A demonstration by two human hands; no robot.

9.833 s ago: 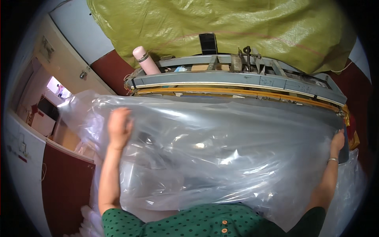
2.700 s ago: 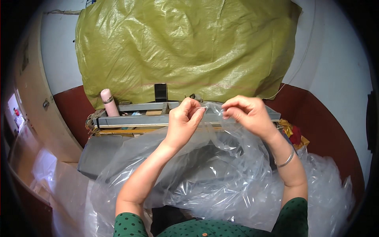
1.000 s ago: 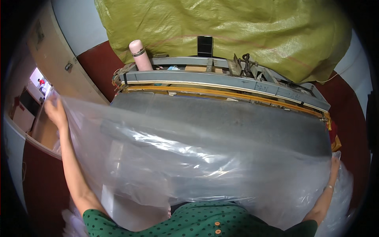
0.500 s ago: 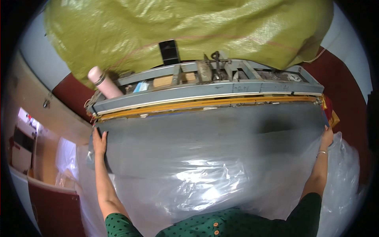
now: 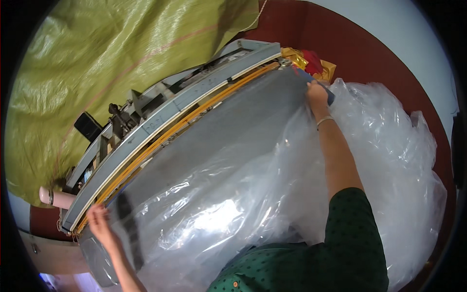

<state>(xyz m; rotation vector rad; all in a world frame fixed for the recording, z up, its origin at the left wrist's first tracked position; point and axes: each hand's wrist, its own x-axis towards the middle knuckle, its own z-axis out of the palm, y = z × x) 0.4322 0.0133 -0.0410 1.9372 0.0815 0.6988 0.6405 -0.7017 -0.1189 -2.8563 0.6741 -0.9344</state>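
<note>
The clear plastic sheet [image 5: 219, 214] lies across the grey table [image 5: 233, 112], its near part glossy and creased. The right hand [image 5: 317, 97] is at the table's far right corner, fingers curled; whether they pinch the sheet cannot be told. The left hand [image 5: 101, 226] is over the left end, fingers loosely bent and blurred; any hold there cannot be told. For a smooth lay, the sheet should be tensioned evenly between both ends, creases drawn outward, and its edge kept parallel to the orange rods [image 5: 194, 112]. The slack heap [image 5: 389, 160] at right should hang free without dragging. Behind the rods, the open metal frame [image 5: 170, 114] holds dark metal parts [image 5: 121, 117] and small items. The pink bottle [image 5: 58, 198] stands at its left end, contents hidden. Beyond the right corner lies a yellow bag [image 5: 327, 69], contents indistinct.
</note>
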